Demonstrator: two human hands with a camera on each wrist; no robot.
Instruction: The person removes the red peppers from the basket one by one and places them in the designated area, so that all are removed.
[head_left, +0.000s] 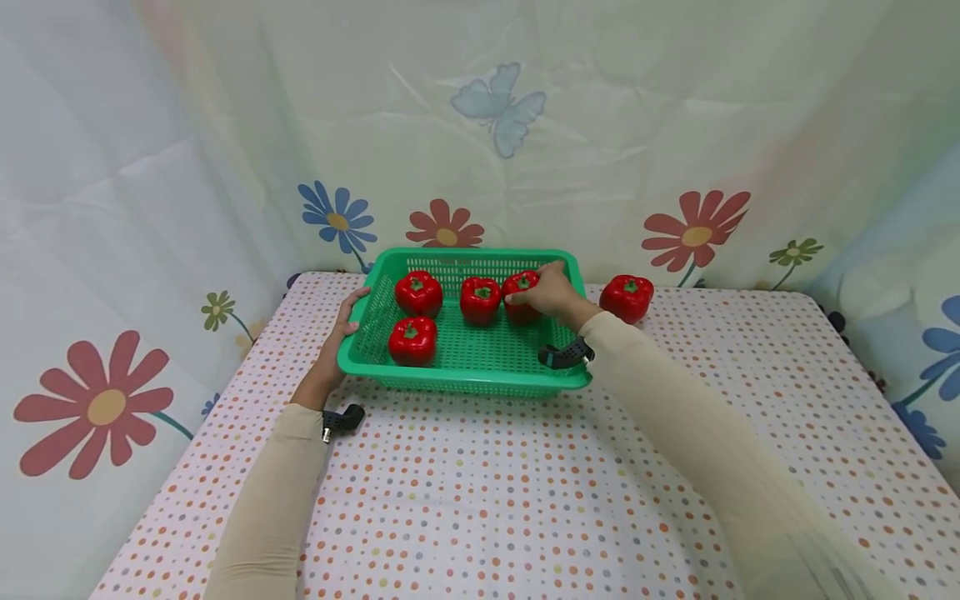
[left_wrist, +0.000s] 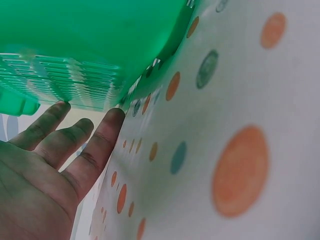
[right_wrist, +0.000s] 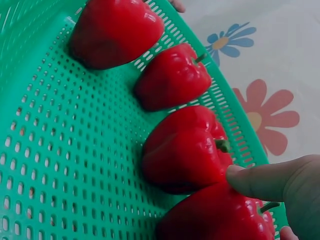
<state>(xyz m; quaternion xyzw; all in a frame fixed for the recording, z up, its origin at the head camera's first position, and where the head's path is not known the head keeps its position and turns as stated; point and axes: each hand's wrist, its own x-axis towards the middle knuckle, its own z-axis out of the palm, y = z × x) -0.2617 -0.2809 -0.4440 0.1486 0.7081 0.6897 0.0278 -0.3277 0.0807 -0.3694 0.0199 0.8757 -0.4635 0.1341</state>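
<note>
A green plastic basket [head_left: 480,381] holds several red bell peppers, each with a green stem. Inside its right half my right hand [head_left: 553,292] grips a bell pepper [head_left: 517,310] from above and the right. In the right wrist view, the thumb presses the top of this held bell pepper [right_wrist: 215,215], close against a neighbouring bell pepper [right_wrist: 185,150]. My left hand [head_left: 337,337] is at the basket's left side, its fingers by the rim. The left wrist view has the left fingers [left_wrist: 92,155] spread and nearly straight against the basket's outer wall [left_wrist: 70,80].
Another red bell pepper [head_left: 627,298] lies on the dotted tablecloth [head_left: 465,483], just right of the basket. Two bell peppers stand in the basket's left part, one bell pepper [head_left: 418,294] behind the other [head_left: 412,342]. A flower-printed curtain [head_left: 600,125] hangs close behind the basket.
</note>
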